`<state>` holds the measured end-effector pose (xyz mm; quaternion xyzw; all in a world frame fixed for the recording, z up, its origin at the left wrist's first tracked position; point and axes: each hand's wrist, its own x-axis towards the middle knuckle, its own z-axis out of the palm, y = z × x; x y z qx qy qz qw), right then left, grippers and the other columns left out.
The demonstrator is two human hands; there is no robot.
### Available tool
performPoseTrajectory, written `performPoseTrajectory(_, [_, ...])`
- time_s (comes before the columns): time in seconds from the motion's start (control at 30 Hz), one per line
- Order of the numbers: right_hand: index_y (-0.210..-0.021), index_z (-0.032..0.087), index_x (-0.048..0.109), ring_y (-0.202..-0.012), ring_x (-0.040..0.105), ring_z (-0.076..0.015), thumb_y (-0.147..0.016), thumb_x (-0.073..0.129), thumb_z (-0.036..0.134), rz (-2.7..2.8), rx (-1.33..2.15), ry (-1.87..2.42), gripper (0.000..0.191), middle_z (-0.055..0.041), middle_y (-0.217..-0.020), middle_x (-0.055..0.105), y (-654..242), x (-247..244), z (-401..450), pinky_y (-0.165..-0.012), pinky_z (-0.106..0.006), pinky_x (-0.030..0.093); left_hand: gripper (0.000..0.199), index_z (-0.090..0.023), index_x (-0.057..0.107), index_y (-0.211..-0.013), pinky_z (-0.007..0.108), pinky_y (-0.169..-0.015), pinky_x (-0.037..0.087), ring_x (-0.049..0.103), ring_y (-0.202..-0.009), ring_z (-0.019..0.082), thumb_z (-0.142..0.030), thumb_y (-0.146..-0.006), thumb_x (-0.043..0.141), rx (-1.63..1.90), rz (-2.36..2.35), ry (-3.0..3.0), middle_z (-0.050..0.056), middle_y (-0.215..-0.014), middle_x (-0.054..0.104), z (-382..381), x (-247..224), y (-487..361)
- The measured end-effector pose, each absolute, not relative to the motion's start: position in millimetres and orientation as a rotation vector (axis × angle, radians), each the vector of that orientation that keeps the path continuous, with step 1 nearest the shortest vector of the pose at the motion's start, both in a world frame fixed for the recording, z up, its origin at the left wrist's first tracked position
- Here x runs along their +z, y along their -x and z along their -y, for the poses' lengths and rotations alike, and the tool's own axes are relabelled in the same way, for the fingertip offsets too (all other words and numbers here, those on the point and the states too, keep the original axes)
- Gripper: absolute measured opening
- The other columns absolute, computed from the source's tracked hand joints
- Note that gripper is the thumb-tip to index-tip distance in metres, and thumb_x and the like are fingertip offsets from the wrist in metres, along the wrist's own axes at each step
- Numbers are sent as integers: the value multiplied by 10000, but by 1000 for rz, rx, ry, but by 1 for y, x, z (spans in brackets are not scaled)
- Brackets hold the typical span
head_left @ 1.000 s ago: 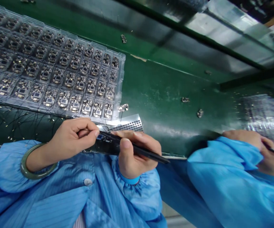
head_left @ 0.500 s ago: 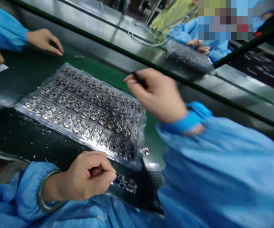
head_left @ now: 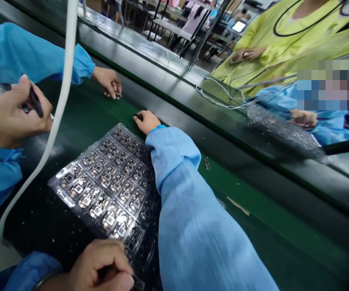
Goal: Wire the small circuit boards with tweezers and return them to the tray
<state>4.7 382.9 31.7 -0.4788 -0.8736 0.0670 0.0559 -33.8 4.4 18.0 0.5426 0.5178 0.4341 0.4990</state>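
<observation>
My left hand [head_left: 101,266] is closed in a pinch at the bottom edge of the view. A small circuit board, seen between its fingers a moment before, is now mostly cut off and dark at the fingertips. Stretched out to the far side of the green belt, my right hand [head_left: 148,121] is closed around a slim black tool [head_left: 138,117], whose kind I cannot make out. Between my hands lies a clear plastic tray [head_left: 59,193] with rows of small circuit boards [head_left: 109,219]; my right sleeve covers its right part.
At left, a co-worker's hand [head_left: 17,111] holds a black pen-like tool [head_left: 35,101]. Another hand [head_left: 106,81] grips small parts [head_left: 118,95] on the belt [head_left: 80,105]. A white cable [head_left: 64,93] crosses in front. A loose board [head_left: 207,163] lies right of my arm.
My right hand has reached forward, away from me, over the tray to the belt's far side. The view has shifted. A co-worker's hand has moved onto the small parts lying on the belt.
</observation>
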Motion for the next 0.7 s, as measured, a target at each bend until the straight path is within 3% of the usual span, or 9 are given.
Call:
performPoseTrajectory(0.23, [-1023, 169, 695, -1039, 628, -227, -917, 472, 399, 2752, 354, 1284, 337, -93, -1100, 687, 21, 36, -383, -900, -309, 464, 171, -382, 690, -866, 296, -409, 419, 533, -462, 168, -254, -766, 636, 1040, -946, -1367, -14, -497, 451, -7, 0, 35])
performPoseTrajectory(0.33, [-1064, 186, 684, -1012, 644, -235, -910, 486, 431, 2759, 406, 1226, 351, -81, -1070, 707, 28, 43, -373, -861, -313, 480, 155, -373, 690, -866, 295, -413, 424, 547, -483, 170, -264, -780, 621, 1069, -940, -1363, -11, -512, 467, -7, 6, 34])
performPoseTrajectory(0.5, [-1255, 214, 555, -1102, 603, -179, -934, 420, 502, 2695, 417, 1076, 452, -32, -1221, 649, 34, 65, -346, -919, -276, 457, 122, -363, 680, -836, 304, -448, 441, 556, -508, 176, -283, -792, 599, 1112, -982, -1352, -13, -544, 511, -12, 24, 36])
performPoseTrajectory(0.6, [-1270, 201, 536, -1105, 600, -177, -915, 487, 456, 2711, 403, 1035, 440, -28, -1222, 648, 33, 72, -334, -931, -275, 457, 43, -294, 659, -746, 302, -463, 429, 545, -506, 171, -268, -758, 628, 1100, -986, -1335, -4, -542, 513, -18, 34, 35])
performPoseTrajectory(0.7, [-1250, 193, 546, -1110, 595, -190, -921, 485, 396, 2754, 355, 1023, 392, -43, -1227, 641, 28, 70, -326, -934, -294, 462, 88, -229, 586, -643, 290, -462, 406, 511, -485, 156, -230, -728, 611, 1093, -1009, -1316, 3, -523, 504, -19, 41, 28])
